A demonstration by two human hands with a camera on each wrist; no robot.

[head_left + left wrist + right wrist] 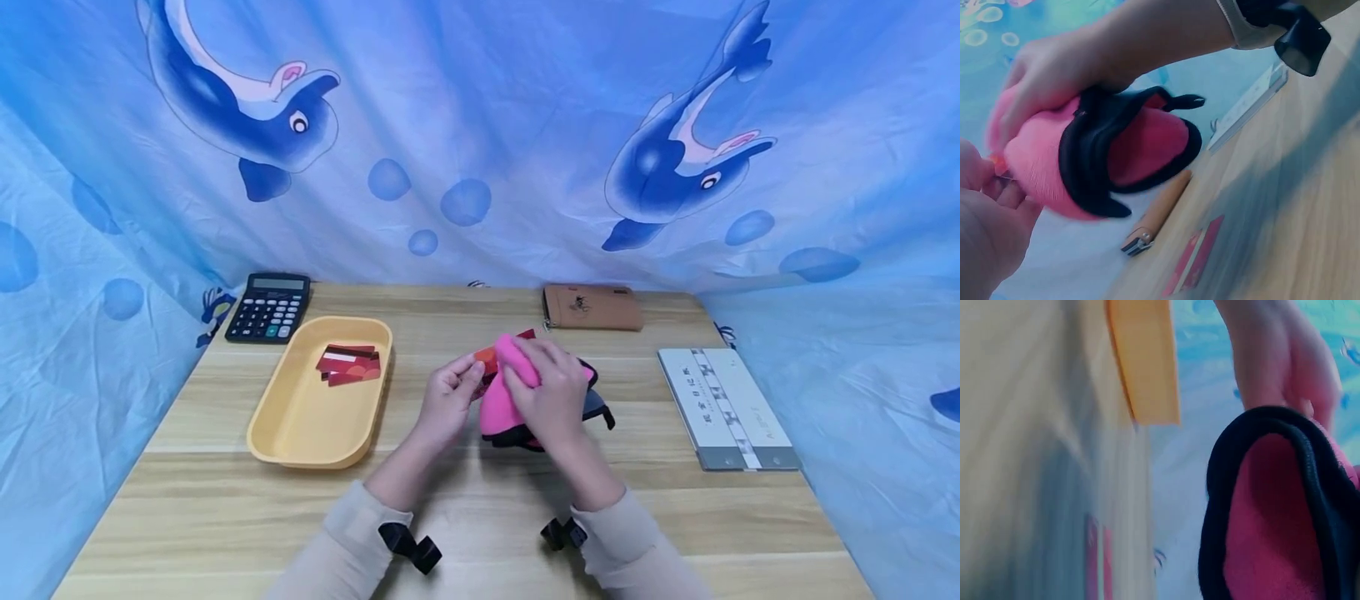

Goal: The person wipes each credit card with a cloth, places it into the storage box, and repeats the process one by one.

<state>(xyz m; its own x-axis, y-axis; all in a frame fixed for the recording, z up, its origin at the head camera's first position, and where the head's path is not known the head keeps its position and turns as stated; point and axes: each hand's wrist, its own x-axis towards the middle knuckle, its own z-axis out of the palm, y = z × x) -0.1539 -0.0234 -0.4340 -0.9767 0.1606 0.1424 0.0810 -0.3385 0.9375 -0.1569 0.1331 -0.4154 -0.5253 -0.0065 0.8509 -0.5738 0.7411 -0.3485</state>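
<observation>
My right hand grips a pink fabric pouch with black trim, held above the table. Its mouth gapes in the left wrist view, where the pink lining shows. Against the pouch's far side, my left hand pinches an orange-red card between thumb and fingers; most of that card is hidden by the pouch. Another red card lies on the table below the pouch in the left wrist view.
Left of the hands, a yellow tray holds several red cards. Behind it sits a black calculator. A brown wallet lies at the back edge, and a white-and-grey notebook at the right.
</observation>
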